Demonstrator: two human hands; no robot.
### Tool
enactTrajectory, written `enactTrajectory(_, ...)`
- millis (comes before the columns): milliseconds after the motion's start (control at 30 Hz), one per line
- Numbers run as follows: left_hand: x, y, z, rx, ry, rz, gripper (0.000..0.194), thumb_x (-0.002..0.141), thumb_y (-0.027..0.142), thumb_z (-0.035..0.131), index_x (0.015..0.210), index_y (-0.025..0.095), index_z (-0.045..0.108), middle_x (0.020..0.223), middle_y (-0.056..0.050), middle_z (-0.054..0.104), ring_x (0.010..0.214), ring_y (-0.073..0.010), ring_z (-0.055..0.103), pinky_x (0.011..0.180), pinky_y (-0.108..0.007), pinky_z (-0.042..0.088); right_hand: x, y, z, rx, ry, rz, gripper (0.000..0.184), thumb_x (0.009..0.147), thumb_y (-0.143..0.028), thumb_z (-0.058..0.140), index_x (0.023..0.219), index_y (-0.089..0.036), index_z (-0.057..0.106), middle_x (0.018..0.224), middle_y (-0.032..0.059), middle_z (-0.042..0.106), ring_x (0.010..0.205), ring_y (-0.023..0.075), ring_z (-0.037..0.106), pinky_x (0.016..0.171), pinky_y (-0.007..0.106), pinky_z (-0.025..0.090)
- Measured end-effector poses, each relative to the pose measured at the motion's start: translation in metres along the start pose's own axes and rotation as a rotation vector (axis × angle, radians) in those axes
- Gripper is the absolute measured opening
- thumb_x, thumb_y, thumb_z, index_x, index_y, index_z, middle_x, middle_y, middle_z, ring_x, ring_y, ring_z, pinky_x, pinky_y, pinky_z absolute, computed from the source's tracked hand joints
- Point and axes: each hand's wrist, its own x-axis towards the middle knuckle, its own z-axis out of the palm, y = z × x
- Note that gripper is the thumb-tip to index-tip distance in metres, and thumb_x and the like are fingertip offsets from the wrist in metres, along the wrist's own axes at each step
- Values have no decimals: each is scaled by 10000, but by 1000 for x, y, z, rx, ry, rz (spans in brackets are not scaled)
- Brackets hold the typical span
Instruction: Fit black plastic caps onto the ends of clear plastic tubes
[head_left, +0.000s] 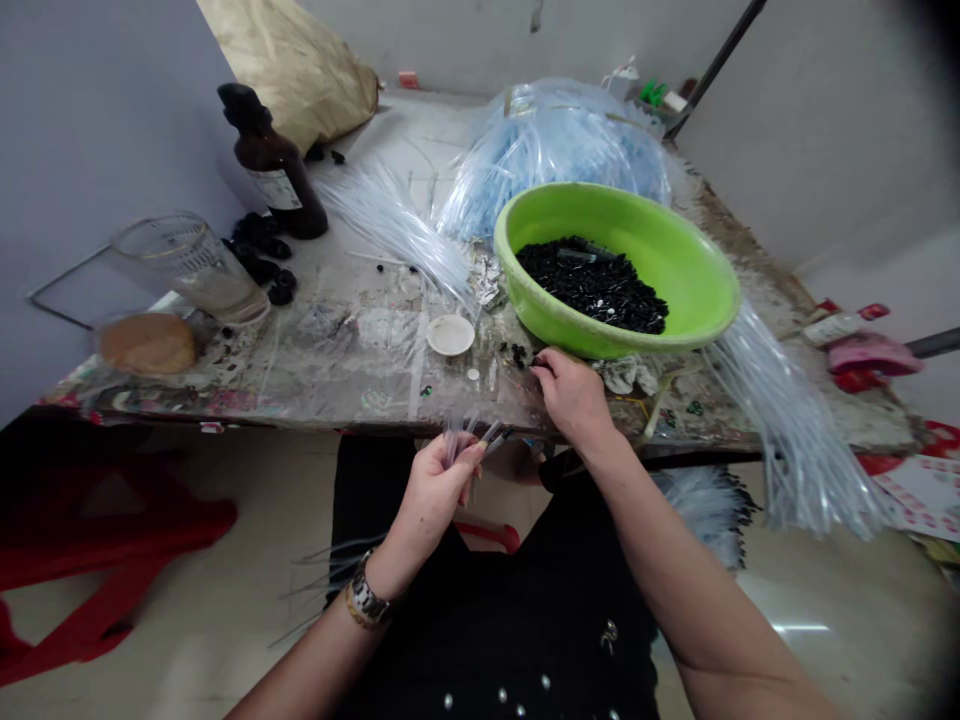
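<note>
My left hand (pixel 442 482) is closed around several thin clear plastic tubes (pixel 491 436) over the table's front edge. One tube end looks dark, and other tube lengths trail behind the wrist. My right hand (pixel 574 398) rests at the table edge, thumb and forefinger pinched on what looks like a small black piece. Beside its fingertips lie several small black pieces (pixel 516 353). Just behind this hand stands a lime green bowl (pixel 697 290), partly filled with black pieces (pixel 592 290) of the same sort.
A small white dish (pixel 450 336) sits left of the bowl. Bundles of clear tubes (pixel 405 235) lie behind it, with a large bluish bundle (pixel 555 140) at the back. Further left are a dark bottle (pixel 277 175) and a glass mug (pixel 202 270). More tubes (pixel 795 430) overhang the right edge.
</note>
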Motion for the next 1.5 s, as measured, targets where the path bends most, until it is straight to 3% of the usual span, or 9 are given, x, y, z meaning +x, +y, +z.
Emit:
enactTrajectory(167, 3, 1, -3, 17, 26, 9, 262, 790, 401, 670, 746, 159, 579, 553, 56, 537, 355, -38, 373, 392, -186, 277, -9, -6, -8, 323, 34, 29, 100, 840, -240, 549, 886, -202, 630, 826, 39, 682, 769, 201, 622, 725, 290, 434)
enactTrajectory(333, 4, 5, -4, 45, 48, 35, 250, 801, 386, 655, 748, 151, 586, 547, 53, 531, 368, -34, 358, 401, -180, 258, -5, -15, -10, 578, -70, 97, 80, 780, -265, 576, 779, -191, 607, 711, -6, 631, 678, 156, 574, 664, 262, 423)
enactTrajectory(533, 3, 8, -4, 18, 56, 31, 249, 789, 384, 666, 753, 152, 585, 563, 51, 535, 377, -35, 363, 405, -182, 260, 6, -26, -9, 670, -165, 103, 99, 757, -274, 577, 781, -186, 615, 738, 0, 640, 694, 155, 564, 676, 271, 437)
enactTrajectory(767, 5, 4, -9, -14, 58, 35, 230, 806, 361, 648, 759, 151, 567, 564, 52, 529, 371, -29, 352, 401, -173, 247, 25, -38, -6, 821, -147, 93, 99, 697, -248, 630, 765, -178, 614, 708, -23, 618, 671, 133, 558, 696, 275, 454)
enactTrajectory(1000, 6, -1, -14, -4, 32, 42, 246, 820, 381, 634, 774, 148, 570, 561, 54, 520, 366, -25, 361, 396, -168, 250, 40, -48, -2, 955, -247, 181, 144, 631, -262, 653, 742, -174, 632, 682, -21, 632, 634, 135, 578, 670, 296, 510)
enactTrajectory(1233, 7, -7, -17, 5, 35, 41, 251, 826, 386, 629, 775, 147, 577, 566, 44, 536, 366, -29, 373, 395, -171, 259, 52, -53, 4, 927, -226, 159, 108, 651, -280, 626, 679, -184, 585, 666, -20, 621, 612, 131, 578, 642, 282, 505)
enactTrajectory(1500, 6, -4, -17, -5, 51, 41, 263, 803, 389, 635, 713, 152, 565, 521, 48, 519, 361, -39, 369, 395, -175, 269, 68, -55, 8, 553, -72, -49, 22, 704, -198, 575, 695, -182, 565, 642, -27, 578, 626, 137, 518, 626, 265, 384)
